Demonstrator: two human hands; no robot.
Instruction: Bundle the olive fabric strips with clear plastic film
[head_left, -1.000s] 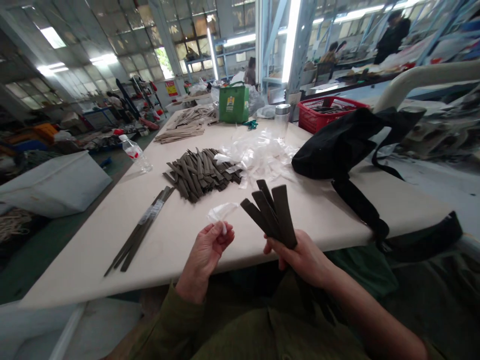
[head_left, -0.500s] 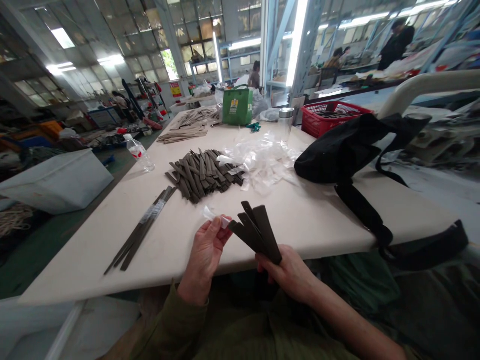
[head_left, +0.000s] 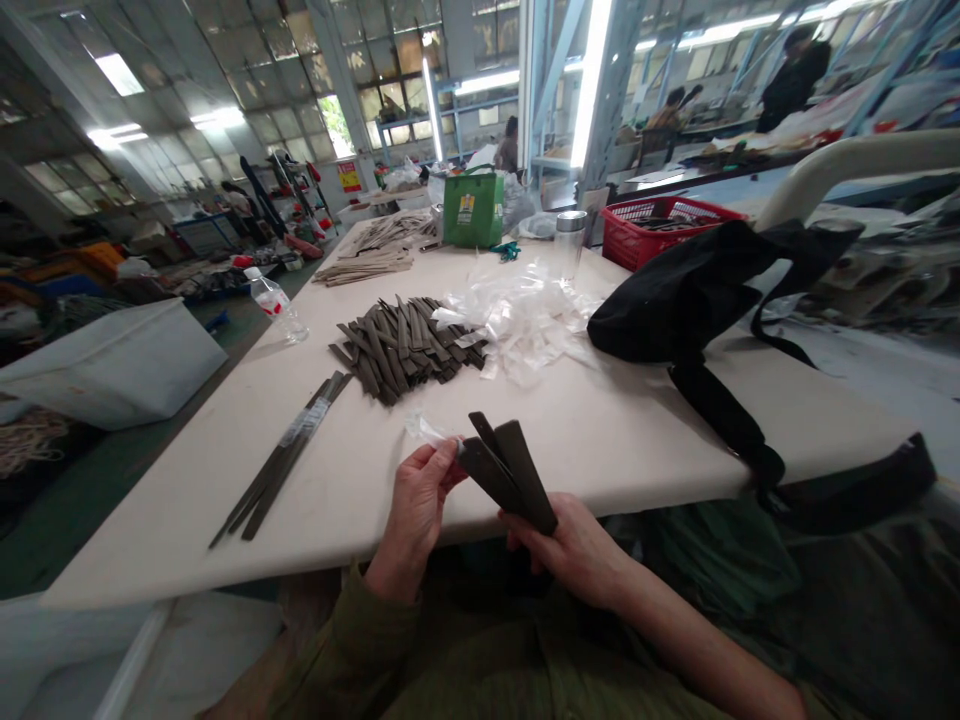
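White bin [head_left: 127, 362] on the floor, far left. On the counter [head_left: 161, 530]: dark strips in a taped bundle [head_left: 298, 432], lying slantwise, water bottle [head_left: 271, 305] tilted near the left edge. Then a loose pile of dark strips [head_left: 401, 350], light strips [head_left: 367, 266] farther back. Left hand [head_left: 416, 503] is pinched narrow on a scrap of clear film [head_left: 421, 427], fingertips at the tip of the leftmost held strip. Held strips [head_left: 527, 475] fan upward out of the right hand [head_left: 568, 545], which is closed round them, above the counter's near edge. Behind: green bag [head_left: 474, 212], heap of clear plastic [head_left: 521, 318], jar [head_left: 569, 243]. Right side: red basket [head_left: 626, 240], black bag [head_left: 667, 300], strap hanging over the edge
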